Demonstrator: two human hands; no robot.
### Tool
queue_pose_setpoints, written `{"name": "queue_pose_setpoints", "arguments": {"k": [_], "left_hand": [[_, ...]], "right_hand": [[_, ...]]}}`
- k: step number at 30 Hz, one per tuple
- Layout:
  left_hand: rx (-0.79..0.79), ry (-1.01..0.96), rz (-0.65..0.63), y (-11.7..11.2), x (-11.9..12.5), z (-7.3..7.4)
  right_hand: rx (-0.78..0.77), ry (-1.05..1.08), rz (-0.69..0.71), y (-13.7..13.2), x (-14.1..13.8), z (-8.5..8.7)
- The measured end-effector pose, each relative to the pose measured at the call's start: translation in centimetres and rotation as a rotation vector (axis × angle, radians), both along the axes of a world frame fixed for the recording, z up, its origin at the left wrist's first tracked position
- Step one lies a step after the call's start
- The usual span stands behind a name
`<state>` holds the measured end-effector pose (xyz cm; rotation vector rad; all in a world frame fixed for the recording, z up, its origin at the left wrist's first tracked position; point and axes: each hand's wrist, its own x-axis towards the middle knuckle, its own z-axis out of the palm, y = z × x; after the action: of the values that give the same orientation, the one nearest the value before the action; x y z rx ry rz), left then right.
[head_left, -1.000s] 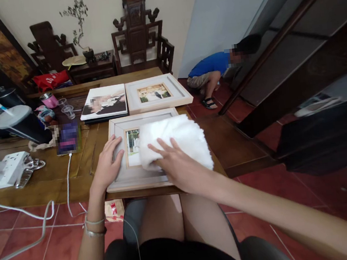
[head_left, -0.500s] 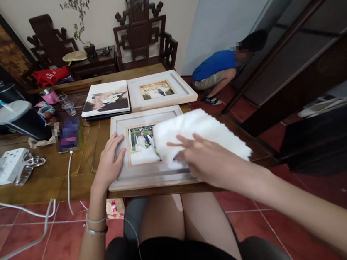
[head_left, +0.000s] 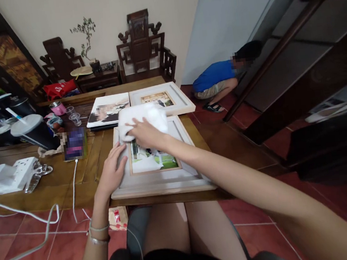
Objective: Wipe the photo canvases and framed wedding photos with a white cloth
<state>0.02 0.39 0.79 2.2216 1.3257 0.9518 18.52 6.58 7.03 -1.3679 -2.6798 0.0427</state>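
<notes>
A pale framed photo point(head_left: 162, 181) lies flat at the near edge of the wooden table point(head_left: 57, 181), over my knees. My left hand point(head_left: 113, 170) rests on the frame's left border with fingers stretched out, holding it down. My right hand point(head_left: 145, 134) presses a white cloth point(head_left: 142, 114) against the frame's top left part, fingers laid flat on the cloth. The photo under the glass shows below the hand.
Behind lie a second framed photo point(head_left: 170, 99) and a photo book point(head_left: 108, 110). To the left are a phone point(head_left: 74, 144) on a cable, a power strip point(head_left: 9, 175), cups point(head_left: 35, 131) and bottles. A person in blue point(head_left: 218, 79) crouches on the red tiles at right.
My right hand has swept the cloth from the frame's right side up to its top left corner. My left hand stays on the left border. The camera tilted a little lower.
</notes>
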Motion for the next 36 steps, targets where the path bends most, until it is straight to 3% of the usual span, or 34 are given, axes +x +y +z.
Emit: {"name": "queue_pose_setpoints", "arguments": {"k": [3, 5, 8, 12, 17, 22, 25, 28, 32, 36], "left_hand": [[0.004, -0.004, 0.008, 0.0, 0.0, 0.0], [0.002, -0.002, 0.014, 0.0, 0.0, 0.0], [-0.001, -0.004, 0.016, 0.0, 0.0, 0.1], [-0.002, -0.019, 0.032, -0.1, 0.0, 0.0], [0.004, -0.051, 0.067, -0.1, 0.1, 0.0], [0.009, -0.064, 0.076, -0.1, 0.2, 0.1], [0.001, -0.044, 0.067, -0.1, 0.1, 0.0], [-0.017, -0.025, 0.064, -0.1, 0.0, -0.1], [-0.035, -0.033, 0.054, -0.1, 0.0, -0.2], [-0.037, -0.072, 0.049, -0.3, 0.1, 0.0]], "right_hand": [[0.005, 0.001, 0.025, 1.0, -1.6, -1.1], [0.004, -0.001, -0.007, 1.4, -1.0, -1.8], [-0.009, -0.020, -0.085, 1.5, 2.4, -2.3], [-0.031, -0.059, -0.190, 0.3, 8.1, -1.7], [-0.049, -0.100, -0.181, -5.8, 10.7, -1.0], [-0.238, -0.087, -0.024, -14.7, 8.5, 1.6], [-0.333, -0.002, 0.058, -17.3, 6.7, 2.7], [-0.300, 0.043, 0.082, -17.0, 5.0, 1.3], [-0.203, 0.061, 0.076, -13.2, 3.9, -1.6], [-0.082, 0.021, -0.122, -7.6, 3.0, -0.8]]}}
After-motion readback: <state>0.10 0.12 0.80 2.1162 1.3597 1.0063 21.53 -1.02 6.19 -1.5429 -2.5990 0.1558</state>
